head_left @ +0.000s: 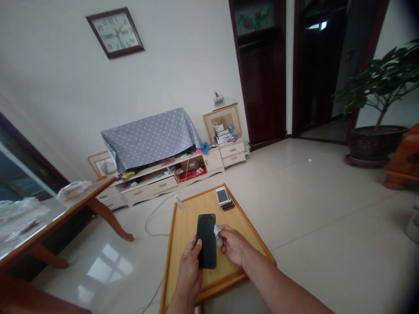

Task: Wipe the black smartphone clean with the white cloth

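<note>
A black smartphone [207,242] is held upright over the small wooden table [183,226], its dark screen facing me. My left hand [190,264] grips its lower left side, thumb on the front edge. Pinched in the fingers of my right hand [231,243] is a crumpled light-grey cloth [218,232], which meets the phone's right edge. Farther back on the table lies a stack of phones [224,197], a white one on top. Near the far left corner stands a small clear bottle [179,202] with a pale green top.
A cable [153,233] runs over the tiled floor left of the table. Another wooden table [108,213] with plastic bags stands at the left. A low white cabinet [152,188] bears a cloth-draped object [153,137]. A potted plant [376,139] is at the right.
</note>
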Demonstrator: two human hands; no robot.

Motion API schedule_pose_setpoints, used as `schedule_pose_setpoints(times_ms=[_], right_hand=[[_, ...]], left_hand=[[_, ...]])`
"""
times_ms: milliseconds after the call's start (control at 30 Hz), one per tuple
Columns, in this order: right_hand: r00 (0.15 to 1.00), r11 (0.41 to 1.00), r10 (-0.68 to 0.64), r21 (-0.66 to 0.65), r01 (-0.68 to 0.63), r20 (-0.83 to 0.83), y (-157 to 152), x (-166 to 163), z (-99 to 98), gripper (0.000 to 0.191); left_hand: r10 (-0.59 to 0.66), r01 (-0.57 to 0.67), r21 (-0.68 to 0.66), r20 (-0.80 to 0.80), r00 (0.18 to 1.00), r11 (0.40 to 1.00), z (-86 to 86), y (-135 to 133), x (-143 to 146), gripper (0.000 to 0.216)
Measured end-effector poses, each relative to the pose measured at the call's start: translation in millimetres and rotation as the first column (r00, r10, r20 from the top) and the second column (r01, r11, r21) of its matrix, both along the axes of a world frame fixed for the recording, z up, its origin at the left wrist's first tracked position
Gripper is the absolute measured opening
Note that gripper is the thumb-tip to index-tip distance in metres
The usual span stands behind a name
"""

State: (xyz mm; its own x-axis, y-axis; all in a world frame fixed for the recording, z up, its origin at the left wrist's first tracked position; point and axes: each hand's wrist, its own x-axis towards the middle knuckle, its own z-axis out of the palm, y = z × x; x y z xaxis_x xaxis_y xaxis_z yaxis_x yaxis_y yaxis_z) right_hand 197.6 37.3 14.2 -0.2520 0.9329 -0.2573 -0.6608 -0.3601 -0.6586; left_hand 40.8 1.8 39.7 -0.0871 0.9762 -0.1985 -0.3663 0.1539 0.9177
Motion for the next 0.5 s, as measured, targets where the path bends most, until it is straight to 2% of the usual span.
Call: schedule_pose_setpoints(times_ms=[133, 233, 400, 500], right_hand=[[0.996, 0.996, 0.086, -0.004, -0.086, 0.009, -24.0, -22.5, -3.0, 0.028], [0.994, 0.994, 0.110, 0.014, -0.110, 0.017, -26.8, -26.5, -3.7, 0.029], [0.996, 0.995, -0.062, 0.086, 0.056, 0.064, -1.4, -6.3, -1.0, 0.036], [0.982, 0.983, -0.158, 0.110, 0.147, 0.101, 12.3, 7.6, -2.0, 0.035]], left_hand=[[0.103, -0.103, 0.034, 0.008, 0.995, 0.994, 1.9, 12.1, -5.7, 0.052], [0.080, -0.079, 0.033, -0.011, 0.997, 0.996, 3.4, 15.2, -9.5, 0.052], [0.009, -0.004, 0.044, -0.109, 0.994, 0.999, 3.4, 8.0, -5.8, 0.056], [-0.076, 0.086, 0.048, -0.175, 0.982, 0.995, 4.2, 3.5, -2.0, 0.057]])
